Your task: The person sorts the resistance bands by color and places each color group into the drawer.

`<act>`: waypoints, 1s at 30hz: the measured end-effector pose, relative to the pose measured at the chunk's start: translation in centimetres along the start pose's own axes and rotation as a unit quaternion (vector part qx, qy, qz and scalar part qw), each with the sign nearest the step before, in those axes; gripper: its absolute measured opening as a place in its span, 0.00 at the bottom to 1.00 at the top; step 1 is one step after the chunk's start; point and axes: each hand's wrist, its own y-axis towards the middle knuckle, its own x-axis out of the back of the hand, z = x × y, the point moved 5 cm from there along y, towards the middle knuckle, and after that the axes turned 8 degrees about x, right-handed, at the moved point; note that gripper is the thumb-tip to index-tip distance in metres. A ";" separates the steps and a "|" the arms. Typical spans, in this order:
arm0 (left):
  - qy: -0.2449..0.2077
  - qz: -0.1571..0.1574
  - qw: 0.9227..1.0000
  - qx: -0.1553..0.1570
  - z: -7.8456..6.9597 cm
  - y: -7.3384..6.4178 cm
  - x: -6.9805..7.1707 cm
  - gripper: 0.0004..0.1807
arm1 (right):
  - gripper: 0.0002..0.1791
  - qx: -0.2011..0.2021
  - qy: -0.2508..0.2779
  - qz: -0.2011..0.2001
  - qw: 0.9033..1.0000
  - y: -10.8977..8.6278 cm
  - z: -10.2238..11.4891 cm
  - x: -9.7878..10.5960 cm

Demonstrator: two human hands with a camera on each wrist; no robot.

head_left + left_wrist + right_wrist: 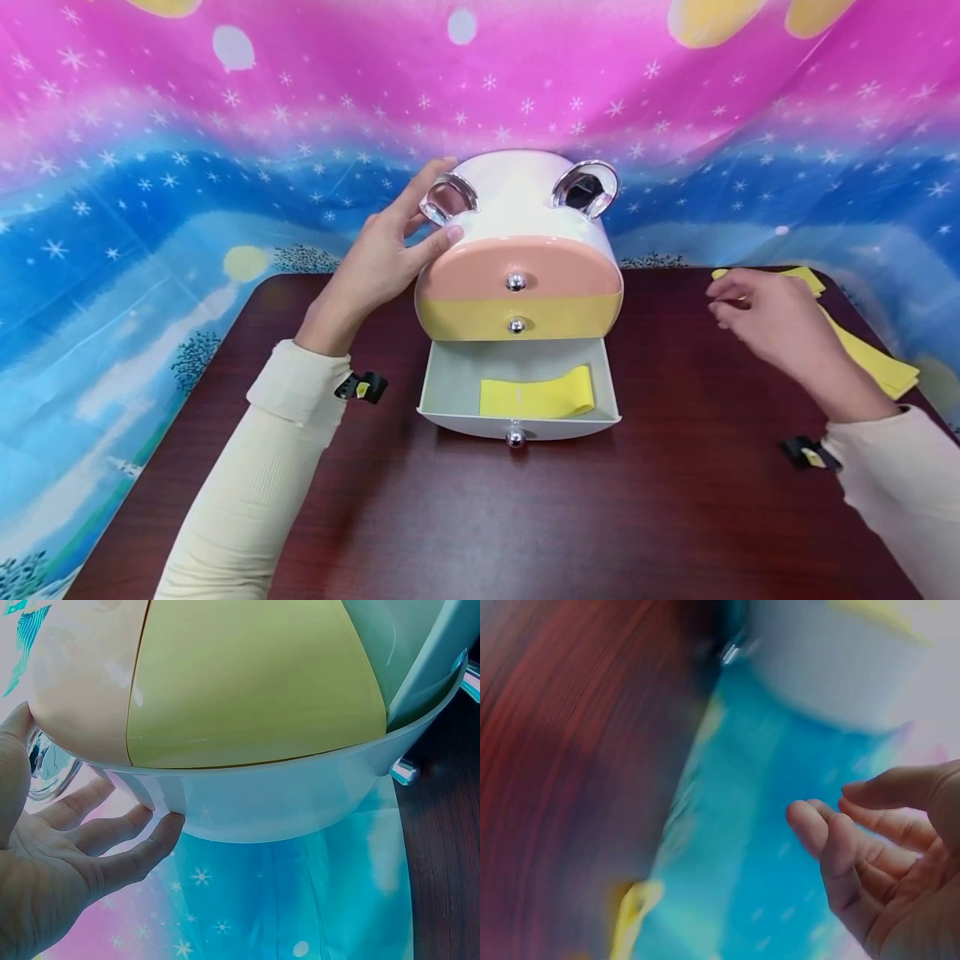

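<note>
A rounded mini drawer chest (517, 196) with silver ears stands at mid-table, its bottom drawer (450, 375) pulled out. Inside that drawer lies a folded yellow strip (536, 396). My left hand (382, 254) rests on the chest's upper left, around the left ear (450, 198), thumb on the front edge. The left wrist view has its spread fingers (139, 851) touching the chest's side. At the right my right hand (783, 321) hovers with loosely bent fingers (840, 847) and nothing visible between them. More yellow strips (873, 358) lie beside and partly behind it.
The peach drawer (472, 271) and yellow drawer (465, 318) are closed. A patterned cloth (315, 125) hangs close behind the dark table (517, 525) and down its sides. The open drawer juts toward the front, with its round knob (515, 437) foremost.
</note>
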 end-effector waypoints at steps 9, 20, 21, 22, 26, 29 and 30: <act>0.001 0.000 1.000 -0.001 0.0 0.1 0.0 0.41 | 0.09 0.011 -0.037 0.033 0.999 0.7 -9.7 1.0; 0.004 -0.001 1.000 0.000 0.1 0.0 0.1 0.41 | 0.14 -0.019 -0.044 0.099 0.994 0.7 -16.0 0.5; 0.005 -0.001 1.000 0.001 0.1 0.0 0.1 0.41 | 0.14 -0.022 -0.045 0.102 0.994 0.7 -16.4 0.4; 0.006 -0.001 1.000 0.002 0.1 -0.1 0.1 0.41 | 0.14 -0.025 -0.047 0.104 0.993 0.6 -16.8 0.4; 0.004 -0.001 1.000 0.000 0.1 -0.1 0.1 0.42 | 0.16 -0.030 -0.049 0.110 0.992 0.4 -18.2 0.0; 0.002 0.000 1.000 -0.004 0.1 -0.1 0.0 0.42 | 0.17 -0.033 -0.050 0.111 0.992 0.2 -19.2 -0.3; 0.002 0.000 1.000 -0.004 0.0 -0.1 0.0 0.42 | 0.18 -0.036 -0.049 0.112 0.992 0.2 -19.6 -0.3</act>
